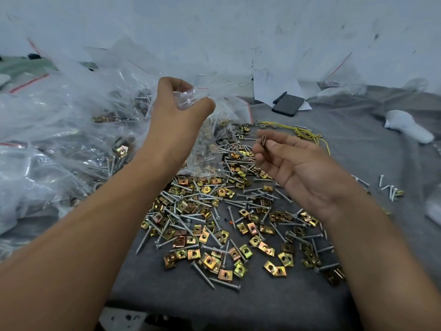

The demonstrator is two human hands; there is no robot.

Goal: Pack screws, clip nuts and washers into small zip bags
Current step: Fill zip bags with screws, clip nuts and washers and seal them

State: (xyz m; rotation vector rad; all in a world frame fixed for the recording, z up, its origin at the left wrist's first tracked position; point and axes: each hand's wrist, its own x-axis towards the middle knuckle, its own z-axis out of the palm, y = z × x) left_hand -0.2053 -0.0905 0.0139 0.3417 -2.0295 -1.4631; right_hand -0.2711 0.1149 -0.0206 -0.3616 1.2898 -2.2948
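Both forearms reach in from the near edge of the worktop [238, 304], which is covered in grey cloth. Between them, across the middle of the cloth, lies a loose scatter of silver screws [205, 275] and gold-coloured clip nuts [225, 274], many touching or overlapping. Farther back, toward the far middle, grey washers [225, 140] lie mixed among more screws. The left hand [177, 111] is raised above the heap, its fingers and thumb curled round the bunched top of a small clear zip bag [205, 149], which hangs down with screws and other parts visible inside. The right hand [303, 168] is held palm up to the right of the bag, thumb and forefinger pinching a small stack of clip nuts [263, 141] edge-on, the other fingers loosely curled. Along the left edge a big pile of filled clear bags [55, 130] rises. Near the far right corner lie a dark phone [288, 105], white papers [274, 88] and a yellow wire [307, 134].
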